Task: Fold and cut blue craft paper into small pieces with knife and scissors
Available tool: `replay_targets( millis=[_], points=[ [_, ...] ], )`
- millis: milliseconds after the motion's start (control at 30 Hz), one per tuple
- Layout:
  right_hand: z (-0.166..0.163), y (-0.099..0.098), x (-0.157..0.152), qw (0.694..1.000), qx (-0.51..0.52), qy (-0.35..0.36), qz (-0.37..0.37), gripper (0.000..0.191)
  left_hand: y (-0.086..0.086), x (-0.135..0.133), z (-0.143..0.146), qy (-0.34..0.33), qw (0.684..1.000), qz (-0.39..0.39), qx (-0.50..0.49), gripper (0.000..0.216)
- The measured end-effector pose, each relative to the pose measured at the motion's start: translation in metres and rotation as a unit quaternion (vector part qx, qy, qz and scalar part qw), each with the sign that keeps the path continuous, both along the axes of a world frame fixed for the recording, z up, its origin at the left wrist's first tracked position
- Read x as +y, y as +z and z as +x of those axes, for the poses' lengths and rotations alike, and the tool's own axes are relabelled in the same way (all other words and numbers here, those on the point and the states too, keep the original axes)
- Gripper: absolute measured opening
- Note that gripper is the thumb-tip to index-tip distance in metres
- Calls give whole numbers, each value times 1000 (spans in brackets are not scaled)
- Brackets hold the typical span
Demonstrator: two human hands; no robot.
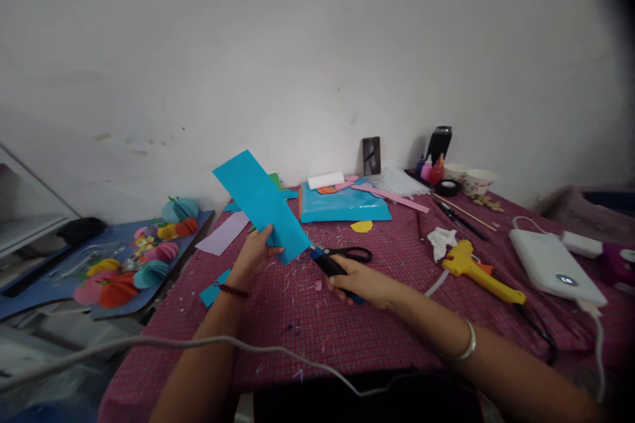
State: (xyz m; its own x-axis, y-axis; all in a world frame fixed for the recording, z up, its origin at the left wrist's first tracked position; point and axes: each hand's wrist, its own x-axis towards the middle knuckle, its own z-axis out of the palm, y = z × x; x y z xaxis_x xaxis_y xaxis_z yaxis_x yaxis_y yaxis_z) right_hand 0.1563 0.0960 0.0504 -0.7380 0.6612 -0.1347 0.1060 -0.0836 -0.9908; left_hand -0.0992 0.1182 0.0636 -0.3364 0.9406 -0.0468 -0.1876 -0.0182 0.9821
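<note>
My left hand [256,252] pinches a long blue paper strip [258,201] near its lower end, with the thumb on the front. The strip tilts up and to the left above the table. My right hand [364,283] is closed round a black-and-blue, stapler-like tool [328,263]. The tool's tip meets the lower right corner of the strip; the exact contact is too small to tell. Just behind my right hand lie scissors with black handles [354,252]. A small blue paper piece [213,289] rests beside my left wrist.
Colored paper pieces and a blue packet [342,210] lie along the wall. To the right are a yellow glue gun [483,274], a white power bank [555,268] and paper cups [479,182]. Paper pumpkins [119,289] sit at left. A white cable [208,342] crosses in front.
</note>
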Motion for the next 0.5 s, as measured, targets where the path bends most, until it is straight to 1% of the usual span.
replay_targets(
  millis=[100, 200, 333, 433, 500],
  points=[
    [-2, -1, 1, 999, 15, -34, -8, 27, -3, 2, -2, -23, 1000, 3, -8, 34],
    [-3, -2, 1, 999, 19, -42, -13, 28, -5, 3, -6, -27, 1000, 9, -6, 34],
    [-2, -4, 2, 999, 29, -23, -18, 24, -4, 2, -11, -28, 1000, 10, 2, 31],
    [0, -5, 3, 999, 28, 7, -29, 17, -2, 1, -14, -35, 999, 1, 10, 27],
    [0, -5, 3, 999, 30, 23, -36, 16, -1, 1, -14, -40, 999, -3, 13, 26]
  ],
)
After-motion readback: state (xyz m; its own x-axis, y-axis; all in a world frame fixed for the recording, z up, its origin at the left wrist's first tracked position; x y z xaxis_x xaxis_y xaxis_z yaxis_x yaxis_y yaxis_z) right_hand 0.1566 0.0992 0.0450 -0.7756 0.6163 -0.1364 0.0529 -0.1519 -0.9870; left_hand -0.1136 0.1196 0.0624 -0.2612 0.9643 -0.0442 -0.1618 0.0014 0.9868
